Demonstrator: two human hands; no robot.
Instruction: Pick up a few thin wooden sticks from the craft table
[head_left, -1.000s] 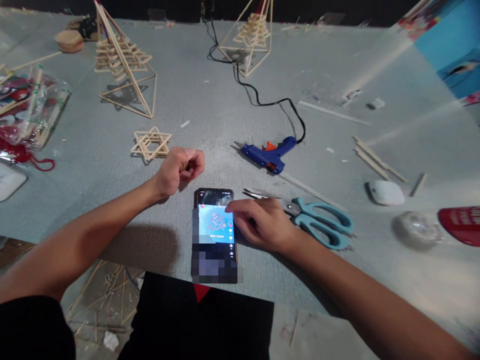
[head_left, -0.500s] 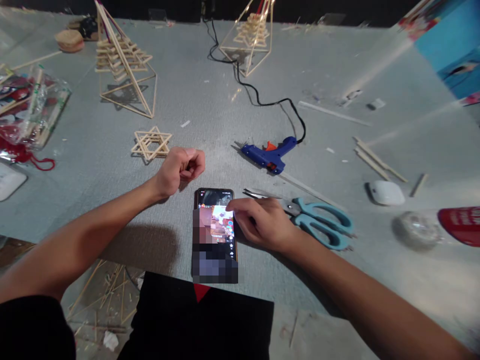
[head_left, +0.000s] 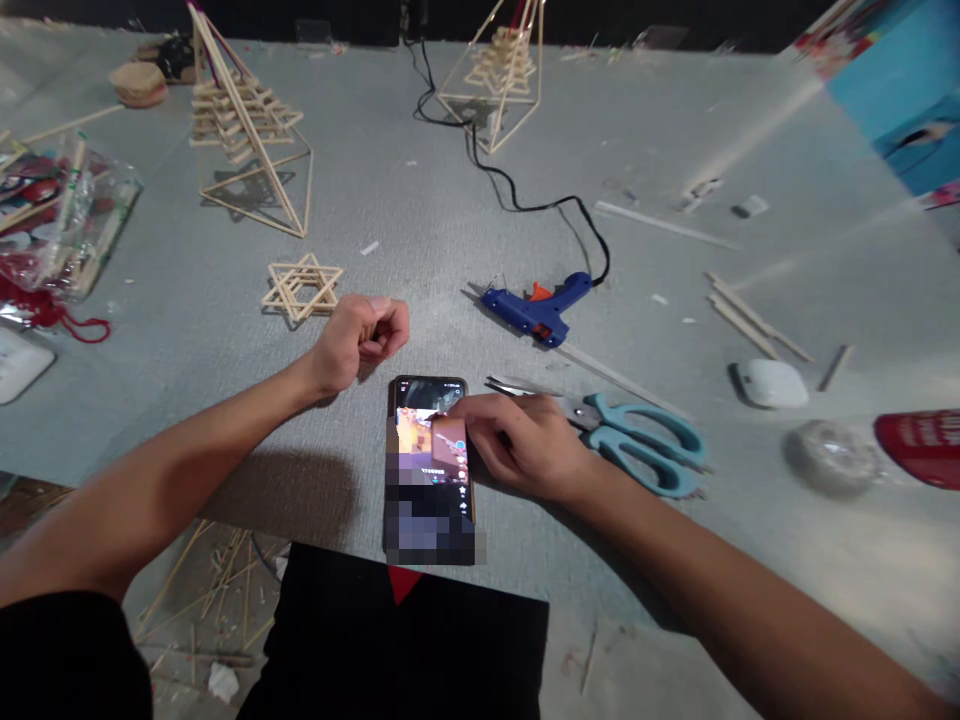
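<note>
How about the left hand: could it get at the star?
Probably yes: the star lies right beside the left hand with nothing visible between them, though the hand is curled and would need to open.

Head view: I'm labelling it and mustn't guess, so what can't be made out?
All in the head view:
Phone, lower screen: covered by pixel blocks.
Left hand, palm: hidden by curled fingers; whether it grips anything is unclear.
Scissors, part of the blades: behind the right hand.
Left stick pyramid, tip: cut off by the top edge.
Red object, lettering: blurred.
</note>
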